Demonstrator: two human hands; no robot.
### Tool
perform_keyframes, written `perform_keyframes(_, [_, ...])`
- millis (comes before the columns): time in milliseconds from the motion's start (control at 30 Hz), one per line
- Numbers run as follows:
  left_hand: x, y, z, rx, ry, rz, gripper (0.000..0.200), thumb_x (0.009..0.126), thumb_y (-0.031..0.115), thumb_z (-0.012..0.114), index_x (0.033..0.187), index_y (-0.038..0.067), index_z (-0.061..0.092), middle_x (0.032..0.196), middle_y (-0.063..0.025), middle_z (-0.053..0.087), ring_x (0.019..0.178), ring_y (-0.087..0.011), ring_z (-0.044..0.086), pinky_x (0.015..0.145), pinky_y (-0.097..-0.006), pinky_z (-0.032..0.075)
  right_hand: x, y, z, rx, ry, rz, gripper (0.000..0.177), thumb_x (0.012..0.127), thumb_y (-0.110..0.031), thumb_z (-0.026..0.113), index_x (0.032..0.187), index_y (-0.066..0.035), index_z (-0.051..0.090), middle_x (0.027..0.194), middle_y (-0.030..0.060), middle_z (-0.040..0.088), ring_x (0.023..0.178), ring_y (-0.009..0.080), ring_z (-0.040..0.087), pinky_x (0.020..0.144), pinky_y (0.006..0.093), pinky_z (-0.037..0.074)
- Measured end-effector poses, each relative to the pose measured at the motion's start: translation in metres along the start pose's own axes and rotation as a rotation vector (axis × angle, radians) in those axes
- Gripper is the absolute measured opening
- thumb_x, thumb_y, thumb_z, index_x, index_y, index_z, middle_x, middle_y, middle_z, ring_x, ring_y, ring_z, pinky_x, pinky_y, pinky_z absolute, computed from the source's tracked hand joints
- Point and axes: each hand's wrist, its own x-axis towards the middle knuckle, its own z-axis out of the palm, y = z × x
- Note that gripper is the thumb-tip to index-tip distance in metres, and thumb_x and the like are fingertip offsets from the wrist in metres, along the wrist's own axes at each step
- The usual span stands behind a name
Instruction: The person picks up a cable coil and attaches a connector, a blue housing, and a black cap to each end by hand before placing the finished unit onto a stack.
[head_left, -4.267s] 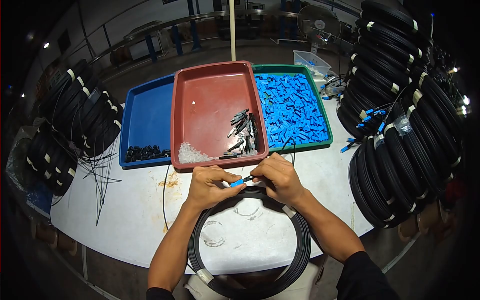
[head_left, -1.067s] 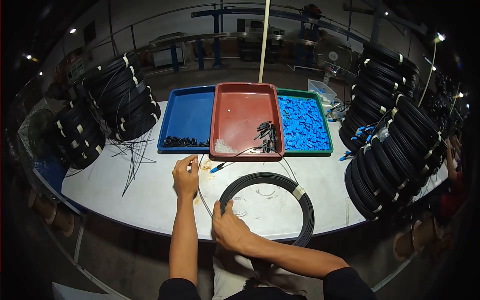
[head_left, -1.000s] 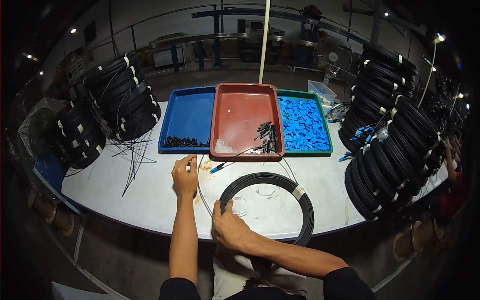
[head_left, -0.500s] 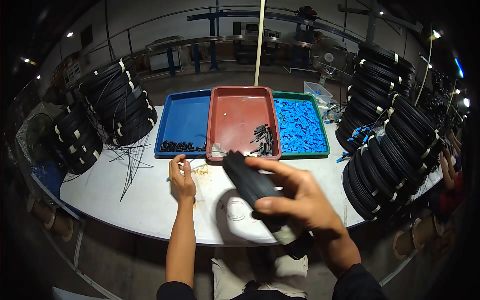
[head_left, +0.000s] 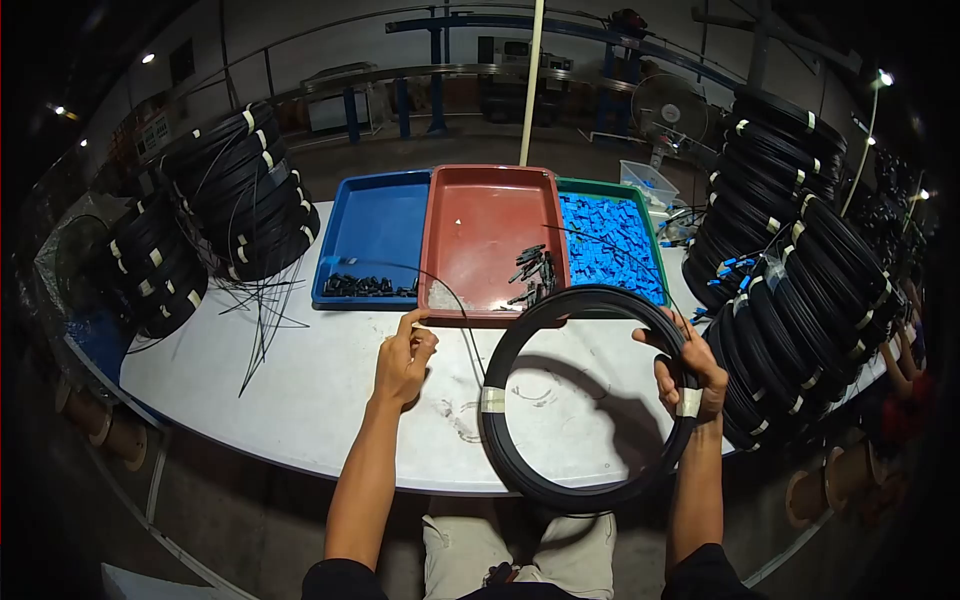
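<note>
My right hand (head_left: pixel 700 378) grips the right side of a black cable coil (head_left: pixel 493 440), which faces me as a ring over the front of the white table. Pale tape bands the coil on both sides. A loose cable end (head_left: pixel 440 284) arcs from the coil over the trays to the left, with a small blue tip (head_left: pixel 330 260) above the blue tray. My left hand (head_left: pixel 403 362) is by the red tray's front edge, its index finger raised and other fingers loosely curled; I see nothing in it.
Blue tray (head_left: pixel 375 215) and red tray (head_left: pixel 490 210) hold black parts; the green tray (head_left: pixel 660 270) holds many blue connectors. Coil stacks stand left (head_left: pixel 240 200) and right (head_left: pixel 765 180) on the white table (head_left: pixel 250 410). A clear bin (head_left: pixel 648 182) sits behind. A co-worker's arm (head_left: pixel 900 370) shows far right.
The coil has turned from edge-on to a full ring facing me and moved right with my right hand. My left hand has moved right, and the loose cable end now arcs higher.
</note>
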Motion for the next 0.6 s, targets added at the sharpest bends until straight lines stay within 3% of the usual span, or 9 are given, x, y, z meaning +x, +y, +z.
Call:
perform_keyframes(100, [0.001,0.001,0.007,0.107,-0.042,0.137,0.045,0.101,0.035,0.057,0.133,0.004,0.054,0.1,-0.0174,0.073,0.088,-0.0252,0.073,0.076,-0.0348,0.056,-0.001,0.005,-0.027,-0.073,0.156,0.079,0.058,0.086,-0.012,0.058,0.137,0.007,0.041,0.116,0.0387,0.062,0.044,0.0155,0.058,0.038,0.0225,0.05])
perform_keyframes(200, [0.0,0.01,0.018,0.118,-0.119,0.09,0.042,0.102,0.032,0.058,0.133,0.003,0.055,0.102,-0.0176,0.073,0.091,-0.0262,0.074,0.077,-0.0339,0.056,-0.007,0.017,-0.056,-0.065,0.161,0.119,0.052,0.086,-0.014,0.056,0.133,0.006,0.045,0.116,0.0399,0.063,0.045,0.0171,0.058,0.038,0.0242,0.049])
perform_keyframes(333, [-0.003,0.019,0.029,0.109,-0.152,0.077,0.039,0.1,0.031,0.062,0.126,0.003,0.06,0.093,-0.0149,0.074,0.085,-0.0213,0.073,0.073,-0.0312,0.053,-0.019,0.035,-0.07,-0.042,0.208,0.226,0.042,0.088,-0.011,0.052,0.127,-0.002,0.039,0.111,0.0386,0.065,0.052,0.0232,0.062,0.046,0.0289,0.054])
perform_keyframes(367, [-0.003,0.019,0.031,0.108,-0.152,0.078,0.038,0.099,0.031,0.063,0.123,0.003,0.061,0.09,-0.0139,0.074,0.083,-0.0198,0.073,0.071,-0.0307,0.052,-0.023,0.042,-0.076,-0.093,0.255,0.269,0.037,0.096,-0.015,0.047,0.129,-0.002,0.037,0.111,0.0356,0.066,0.055,0.024,0.064,0.046,0.0308,0.055])
perform_keyframes(433, [-0.002,0.02,0.033,0.107,-0.123,0.081,0.036,0.097,0.03,0.066,0.118,0.001,0.064,0.087,-0.0123,0.074,0.079,-0.0166,0.07,0.07,-0.0291,0.051,-0.03,0.045,-0.065,-0.193,0.24,0.258,0.034,0.105,-0.019,0.039,0.134,0.0,0.038,0.115,0.0315,0.066,0.063,0.0222,0.067,0.056,0.0309,0.058])
perform_keyframes(467, [-0.002,0.022,0.032,0.102,-0.132,0.055,0.038,0.096,0.033,0.066,0.117,0.001,0.065,0.088,-0.0137,0.074,0.077,-0.02,0.069,0.071,-0.0319,0.052,-0.034,0.049,-0.071,-0.19,0.24,0.258,0.034,0.105,-0.019,0.039,0.134,0.0,0.038,0.115,0.0315,0.066,0.063,0.0222,0.067,0.056,0.0309,0.058])
perform_keyframes(533, [-0.003,0.025,0.032,0.099,-0.141,0.026,0.04,0.095,0.035,0.067,0.116,0.001,0.066,0.089,-0.0151,0.073,0.074,-0.0234,0.067,0.072,-0.0346,0.053,-0.038,0.056,-0.081,-0.385,0.309,0.31,0.04,0.11,-0.022,0.033,0.14,0.003,0.042,0.121,0.0243,0.066,0.085,0.02,0.069,0.079,0.0309,0.058])
perform_keyframes(567, [-0.003,0.027,0.034,0.098,-0.146,0.012,0.038,0.093,0.033,0.068,0.114,0.001,0.067,0.089,-0.0146,0.073,0.074,-0.0218,0.066,0.072,-0.0338,0.053,-0.039,0.059,-0.083,-0.383,0.31,0.311,0.04,0.11,-0.022,0.033,0.14,0.003,0.042,0.121,0.0243,0.066,0.085,0.02,0.069,0.079,0.0309,0.058])
perform_keyframes(600, [-0.003,0.027,0.036,0.097,-0.151,0.001,0.037,0.092,0.03,0.07,0.113,0.0,0.068,0.088,-0.0142,0.073,0.073,-0.0202,0.066,0.071,-0.033,0.053,-0.037,0.06,-0.076,-0.473,0.31,0.266,0.04,0.11,-0.02,0.034,0.14,0.004,0.045,0.123,0.021,0.065,0.094,0.0187,0.068,0.089,0.0302,0.053])
